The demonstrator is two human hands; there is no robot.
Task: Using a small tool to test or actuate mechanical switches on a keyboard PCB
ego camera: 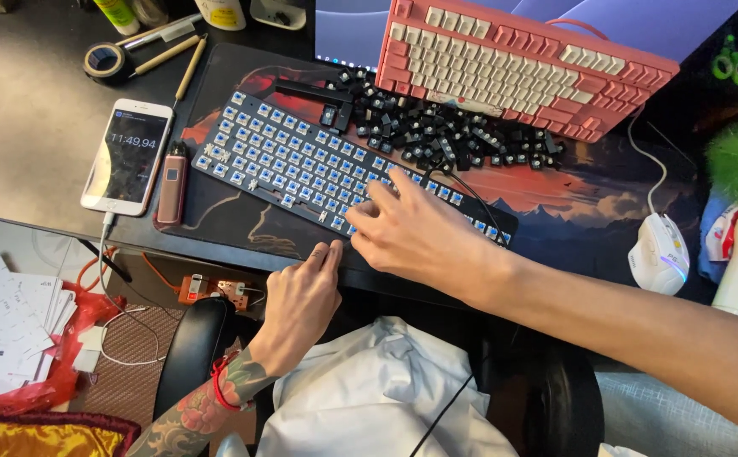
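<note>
Stripped keyboard [301,156] with bare blue switches lies on desk mat, right hand [411,233] spread open pressing its near edge, left hand [301,296] loosely curled, gripping nothing, at desk rim; a slip could scatter loose black keycaps [445,131] or bend switches.

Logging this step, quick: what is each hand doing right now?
Left hand: loosely curled, fingertips at the keyboard edge, holding nothing visible.
Right hand: on the keyboard; grip cannot be told.

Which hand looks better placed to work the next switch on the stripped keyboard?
Probably the right hand: its fingers already lie on the keyboard among the blue switches. The left hand only rests at its near edge.
</note>
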